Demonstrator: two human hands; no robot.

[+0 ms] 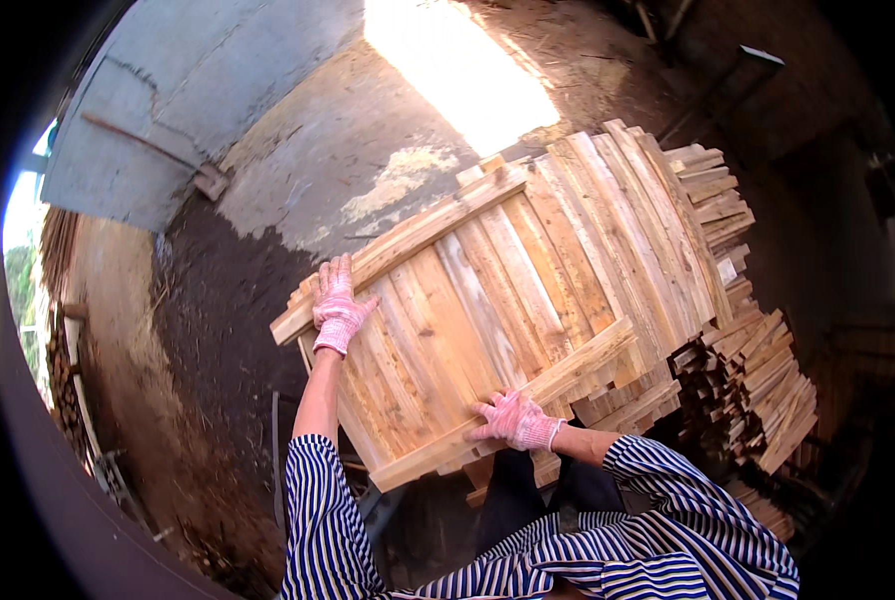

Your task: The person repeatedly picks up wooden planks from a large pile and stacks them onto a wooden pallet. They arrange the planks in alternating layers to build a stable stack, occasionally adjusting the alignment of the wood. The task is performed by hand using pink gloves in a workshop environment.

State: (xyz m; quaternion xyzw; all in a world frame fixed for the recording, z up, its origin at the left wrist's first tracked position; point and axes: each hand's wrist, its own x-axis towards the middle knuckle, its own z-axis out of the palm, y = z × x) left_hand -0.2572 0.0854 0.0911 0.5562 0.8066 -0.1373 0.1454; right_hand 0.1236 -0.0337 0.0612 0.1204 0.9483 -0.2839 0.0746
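Observation:
Wooden boards point(433, 330) lie side by side in front of me as a flat panel. A far crosswise batten point(433, 232) and a near crosswise batten point(578, 375) rest over them. My left hand point(338, 305), in a pink and white knit glove, lies on the far batten near its left end, fingers stretched out and thumb apart. On the near batten rests my right hand point(516, 420), gloved alike, its fingers spread over the wood and pointing left. Neither hand is closed around anything visible. The undersides of the boards are hidden.
More loose boards point(638, 215) lie to the right of the panel. Beyond them are stacked wood pieces point(768, 375). A long-handled tool point(148, 142) leans against the pale wall point(238, 60) at the far left. Bright sunlight falls on the floor point(313, 160).

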